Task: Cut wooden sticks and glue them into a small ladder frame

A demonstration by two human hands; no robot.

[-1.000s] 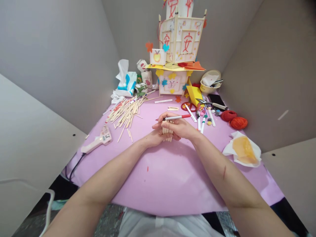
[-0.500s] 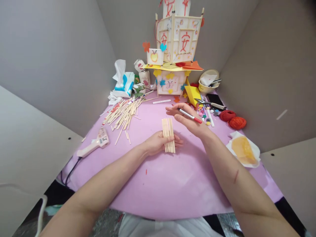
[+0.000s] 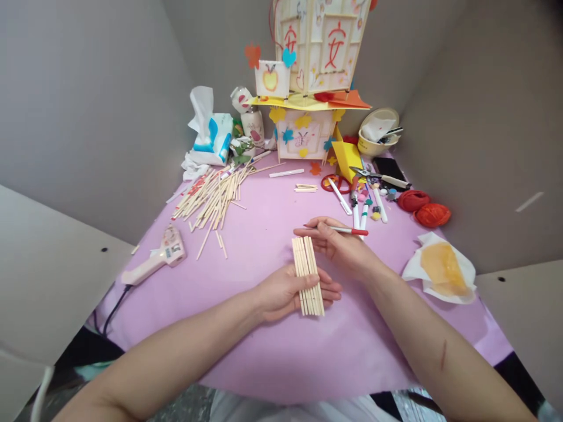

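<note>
A flat row of short wooden sticks (image 3: 309,266) lies across the fingers of my left hand (image 3: 285,290), with the thumb pressed over it. Just above its right side, my right hand (image 3: 345,246) holds a marker pen (image 3: 352,231) with a white barrel and red end. The pen rests between thumb and fingers, its tip toward the left, close over the upper ends of the sticks. Past the hands, a few more short sticks (image 3: 305,187) lie on the pink tablecloth (image 3: 264,234).
A decorated paper lantern house (image 3: 305,135) stands at the back. Loose sticks (image 3: 220,196) and a glue gun (image 3: 165,255) lie left. Pliers (image 3: 382,178), scissors (image 3: 334,183), white pens (image 3: 339,196) and red yarn balls (image 3: 431,215) are on the right, beyond a yellow sheet on paper (image 3: 442,269).
Both hands have come nearer to me with the sticks. My right hand has lowered the pen and turned its tip left over the sticks. The camera has tilted down slightly.
</note>
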